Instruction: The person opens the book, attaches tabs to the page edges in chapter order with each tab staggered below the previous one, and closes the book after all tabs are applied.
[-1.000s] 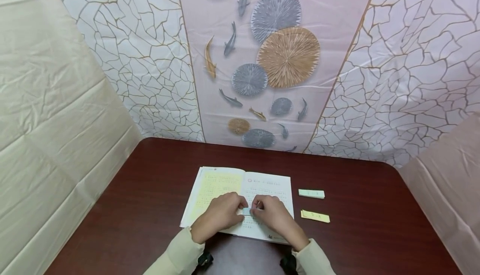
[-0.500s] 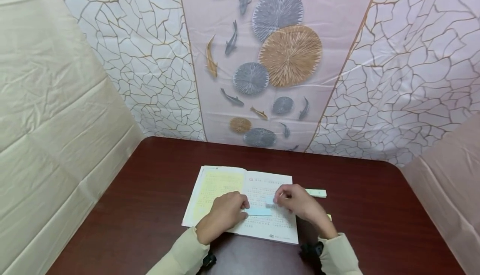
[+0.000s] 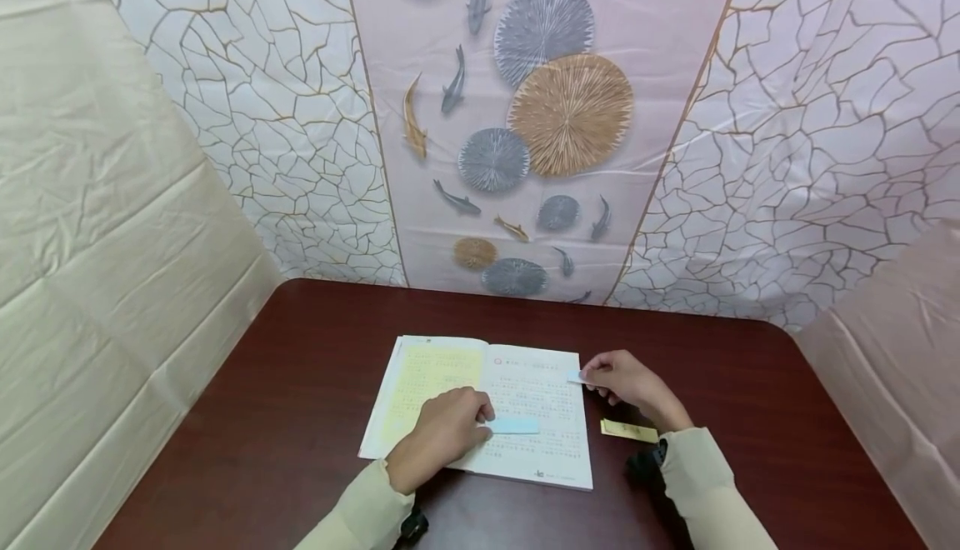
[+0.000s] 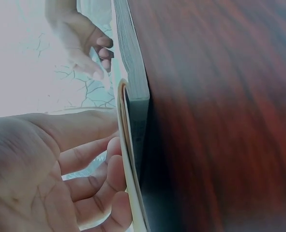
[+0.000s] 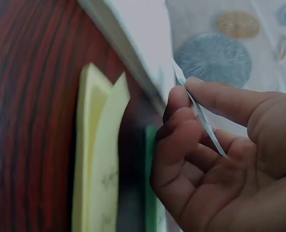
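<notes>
An open book [image 3: 528, 462] lies on the table, its left page tinted yellow. A blue sticky-note strip [image 3: 517, 426] lies flat across the right page. My left hand [image 3: 447, 421] rests on the page at that strip's left end, with its fingertips and thumb against the paper. Over the book's right edge, my right hand [image 3: 633, 385] pinches a second blue sticky-note strip [image 5: 208, 128] between thumb and fingers. The right wrist view shows this strip edge-on, reaching into the palm. Whether the left fingers press on the flat strip or beside it cannot be told.
A pad of yellow sticky notes [image 3: 628, 431] with handwriting lies right of the book. A green sticky-note pad [image 5: 150, 174] shows below the right hand and is hidden in the head view. A patterned cloth [image 3: 525, 117] hangs behind the table [image 3: 337, 317].
My right hand has lifted the second blue strip from beside my left hand and carried it right and away to the book's edge. The longer blue strip on the page is uncovered; my left hand stays.
</notes>
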A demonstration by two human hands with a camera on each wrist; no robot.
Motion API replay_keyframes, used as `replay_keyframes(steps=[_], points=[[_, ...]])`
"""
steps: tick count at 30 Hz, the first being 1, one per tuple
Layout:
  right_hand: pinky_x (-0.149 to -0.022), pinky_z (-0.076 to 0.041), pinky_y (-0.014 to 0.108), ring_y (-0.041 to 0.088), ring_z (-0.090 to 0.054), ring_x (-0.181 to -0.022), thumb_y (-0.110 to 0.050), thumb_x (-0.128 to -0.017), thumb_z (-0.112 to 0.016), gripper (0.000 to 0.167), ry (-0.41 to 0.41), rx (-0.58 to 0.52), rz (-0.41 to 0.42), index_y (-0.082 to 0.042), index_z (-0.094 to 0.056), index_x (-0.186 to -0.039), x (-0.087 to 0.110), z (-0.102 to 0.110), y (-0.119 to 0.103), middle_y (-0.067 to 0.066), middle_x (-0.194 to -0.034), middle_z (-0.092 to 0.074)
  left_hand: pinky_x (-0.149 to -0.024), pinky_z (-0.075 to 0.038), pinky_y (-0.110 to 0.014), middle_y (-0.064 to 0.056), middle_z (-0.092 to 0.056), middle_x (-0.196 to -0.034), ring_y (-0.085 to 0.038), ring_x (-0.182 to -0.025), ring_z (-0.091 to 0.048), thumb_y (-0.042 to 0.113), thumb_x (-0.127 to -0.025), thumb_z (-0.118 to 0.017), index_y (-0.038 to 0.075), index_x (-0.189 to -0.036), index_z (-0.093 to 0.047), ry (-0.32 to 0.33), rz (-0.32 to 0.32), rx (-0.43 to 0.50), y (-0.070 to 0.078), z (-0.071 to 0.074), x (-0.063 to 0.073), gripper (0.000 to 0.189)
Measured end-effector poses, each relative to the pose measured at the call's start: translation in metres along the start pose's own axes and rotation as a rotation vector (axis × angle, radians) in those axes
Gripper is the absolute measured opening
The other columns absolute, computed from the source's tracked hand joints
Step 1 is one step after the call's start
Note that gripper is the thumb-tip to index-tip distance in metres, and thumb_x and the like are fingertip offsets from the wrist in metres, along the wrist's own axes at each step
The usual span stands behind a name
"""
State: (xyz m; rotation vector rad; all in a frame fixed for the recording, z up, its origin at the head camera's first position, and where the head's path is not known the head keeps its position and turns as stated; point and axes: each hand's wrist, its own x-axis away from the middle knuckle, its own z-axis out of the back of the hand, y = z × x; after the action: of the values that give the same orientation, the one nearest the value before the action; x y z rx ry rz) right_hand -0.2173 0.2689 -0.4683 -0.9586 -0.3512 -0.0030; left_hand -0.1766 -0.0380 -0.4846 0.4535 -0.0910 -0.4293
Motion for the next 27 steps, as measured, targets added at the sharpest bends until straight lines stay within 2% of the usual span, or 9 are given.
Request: replay_keyframes(steps=[12,18,27], points=[[-0.057,-0.045,0.031,0.016,-0.05,-0.064,-0.01,-0.106,-0.062,0.017,-0.014,0.11,-0.022,0.001,-0.075,-0.108,-0.015,0.005,0.002,0.007,-0.083,-0.064,-0.061,-0.046,-0.028,0.01,-0.062,-0.079,-0.004,-0.071,-0.054,0.015,-0.085,-0.088,0.018,-0.087,-0.075,0.002,-0.008,-0.007,-0.002,0.0,0.0,0.013],[-0.053,-0.04,0.029,0.014,-0.045,-0.056,-0.014,-0.103,-0.069,0.016,0.001,0.173,-0.024,-0.002,-0.075,-0.094,-0.019,0.002,-0.001,0.006,-0.072,-0.06,-0.06,-0.046,-0.027,0.011,-0.062,-0.079,-0.004,-0.07,-0.054,0.015,-0.085,-0.088,0.018,-0.087,-0.075,0.005,-0.009,-0.006,-0.002,0.001,0.001,0.013],[-0.056,-0.042,0.031,0.016,-0.048,-0.059,-0.012,-0.1,-0.071,0.023,0.017,0.27,-0.004,-0.003,-0.071,-0.079,-0.02,-0.002,-0.007,0.007,-0.075,-0.062,-0.061,-0.046,-0.027,0.011,-0.062,-0.08,-0.004,-0.071,-0.054,0.016,-0.086,-0.087,0.018,-0.087,-0.076,-0.005,0.001,-0.009,-0.002,0.0,0.0,0.012]])
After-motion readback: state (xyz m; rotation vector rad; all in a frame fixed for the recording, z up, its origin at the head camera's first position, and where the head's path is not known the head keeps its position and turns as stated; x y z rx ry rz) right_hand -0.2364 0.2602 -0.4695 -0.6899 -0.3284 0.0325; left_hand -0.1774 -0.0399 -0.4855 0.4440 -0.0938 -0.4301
